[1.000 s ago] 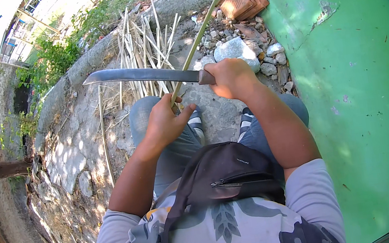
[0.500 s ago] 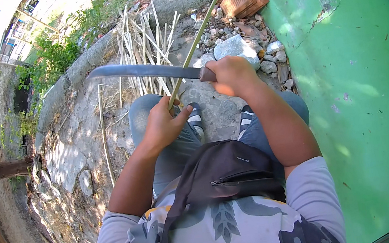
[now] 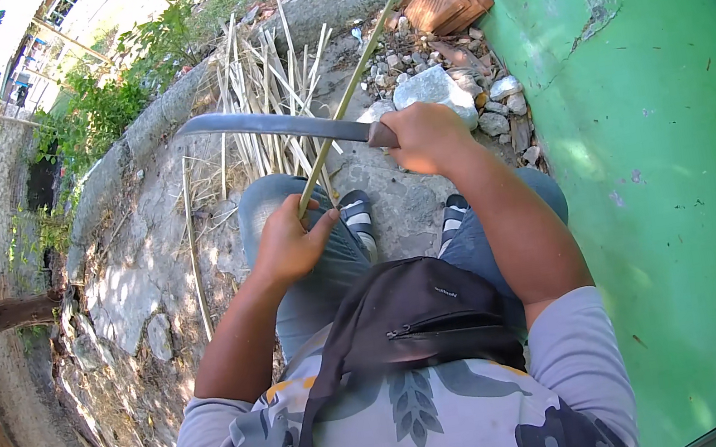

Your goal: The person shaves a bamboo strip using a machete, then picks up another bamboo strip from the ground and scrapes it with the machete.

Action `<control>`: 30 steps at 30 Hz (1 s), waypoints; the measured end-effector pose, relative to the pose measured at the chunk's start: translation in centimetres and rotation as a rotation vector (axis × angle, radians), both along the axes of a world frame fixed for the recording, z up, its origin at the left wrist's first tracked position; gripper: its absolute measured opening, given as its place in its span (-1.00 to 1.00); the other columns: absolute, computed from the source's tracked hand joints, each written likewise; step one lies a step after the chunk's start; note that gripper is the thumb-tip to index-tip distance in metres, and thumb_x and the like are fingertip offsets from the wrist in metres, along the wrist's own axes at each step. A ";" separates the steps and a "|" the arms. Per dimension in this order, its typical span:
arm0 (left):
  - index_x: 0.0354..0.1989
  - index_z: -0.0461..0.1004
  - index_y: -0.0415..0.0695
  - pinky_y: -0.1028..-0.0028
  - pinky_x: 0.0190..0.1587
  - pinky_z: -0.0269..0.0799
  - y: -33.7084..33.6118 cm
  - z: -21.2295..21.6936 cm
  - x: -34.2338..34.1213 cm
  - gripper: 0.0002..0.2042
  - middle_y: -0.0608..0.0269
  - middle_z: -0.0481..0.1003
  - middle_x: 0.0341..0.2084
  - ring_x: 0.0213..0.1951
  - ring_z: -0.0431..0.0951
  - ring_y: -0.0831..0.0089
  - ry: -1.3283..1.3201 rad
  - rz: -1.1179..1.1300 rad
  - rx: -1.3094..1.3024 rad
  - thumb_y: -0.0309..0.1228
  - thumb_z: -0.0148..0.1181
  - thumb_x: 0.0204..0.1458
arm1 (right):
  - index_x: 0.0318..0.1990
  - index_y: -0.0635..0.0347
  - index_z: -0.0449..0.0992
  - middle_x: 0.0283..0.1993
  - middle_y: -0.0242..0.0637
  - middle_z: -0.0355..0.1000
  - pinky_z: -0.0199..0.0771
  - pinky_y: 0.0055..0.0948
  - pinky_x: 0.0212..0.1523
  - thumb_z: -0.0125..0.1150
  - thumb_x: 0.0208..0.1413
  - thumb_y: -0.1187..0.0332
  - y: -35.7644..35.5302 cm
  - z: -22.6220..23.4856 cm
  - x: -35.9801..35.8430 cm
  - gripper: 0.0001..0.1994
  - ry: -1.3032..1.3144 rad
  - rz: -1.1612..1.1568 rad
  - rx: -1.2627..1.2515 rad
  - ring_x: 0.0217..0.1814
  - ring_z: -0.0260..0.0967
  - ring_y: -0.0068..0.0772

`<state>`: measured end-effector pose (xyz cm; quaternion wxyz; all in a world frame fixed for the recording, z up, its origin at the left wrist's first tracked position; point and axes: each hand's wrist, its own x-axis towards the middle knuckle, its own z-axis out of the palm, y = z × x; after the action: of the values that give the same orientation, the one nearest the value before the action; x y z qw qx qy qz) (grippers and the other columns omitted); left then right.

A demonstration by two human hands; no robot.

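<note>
My right hand (image 3: 430, 138) is closed around the brown handle of a machete (image 3: 271, 124), whose long grey blade reaches out to the left, its tip curving slightly. My left hand (image 3: 292, 240), above my left knee, pinches the near end of a long, thin, yellow-green stick (image 3: 362, 67). From there the stick slants up and away to the right, crossing the blade close to the handle. Blade and stick appear to touch at the crossing. The stick's far end runs toward the top of the view.
Beyond my knees lies a pile of pale strips (image 3: 253, 92), and one longer strip (image 3: 195, 246) lies at the left. Rubble and a large stone (image 3: 434, 92) sit before stacked orange tiles (image 3: 446, 2). A green wall (image 3: 654, 182) rises on my right; a low concrete curb (image 3: 139, 131) curves at left.
My left hand has drawn back toward me with the stick, farther from the blade. The machete's tip has shifted slightly right, while my right hand has stayed nearly in place.
</note>
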<state>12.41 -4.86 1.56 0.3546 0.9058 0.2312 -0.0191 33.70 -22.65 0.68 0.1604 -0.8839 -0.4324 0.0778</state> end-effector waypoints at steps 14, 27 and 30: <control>-0.12 0.51 -0.27 0.32 -0.43 0.31 1.2 3.7 -4.2 -0.57 0.21 0.37 -0.63 -0.54 0.38 0.38 0.054 0.090 0.038 -0.12 0.39 0.11 | -0.19 -0.01 0.58 -0.34 -0.14 0.59 0.57 -0.03 -0.18 0.32 -0.01 0.23 -0.2 0.0 -0.7 -0.78 -0.067 0.092 0.103 -0.24 0.58 0.07; -0.40 0.47 -0.27 0.24 -0.45 0.33 2.8 1.7 -9.4 -0.43 0.13 0.43 -0.65 -0.56 0.42 0.29 0.190 0.237 -0.003 0.12 0.10 0.27 | -0.27 -0.01 0.60 -0.42 -0.13 0.56 0.55 -0.03 -0.27 0.31 -0.05 0.24 -0.4 -1.1 -0.9 -0.83 -0.040 0.142 0.139 -0.29 0.57 0.07; -0.37 0.49 -0.28 0.16 -0.42 0.36 3.4 1.4 -9.8 -0.46 -0.05 0.49 -0.61 -0.53 0.49 0.05 0.192 0.217 0.117 0.07 0.09 0.30 | -0.26 0.01 0.60 -0.37 -0.11 0.57 0.54 -0.06 -0.25 0.32 -0.04 0.26 -2.1 -1.8 1.3 -0.82 0.081 -0.061 0.205 -0.25 0.56 0.07</control>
<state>2.62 -1.42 2.94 0.2776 0.8885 0.3615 -0.0535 35.02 -24.72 -1.12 0.2697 -0.8716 -0.4043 0.0639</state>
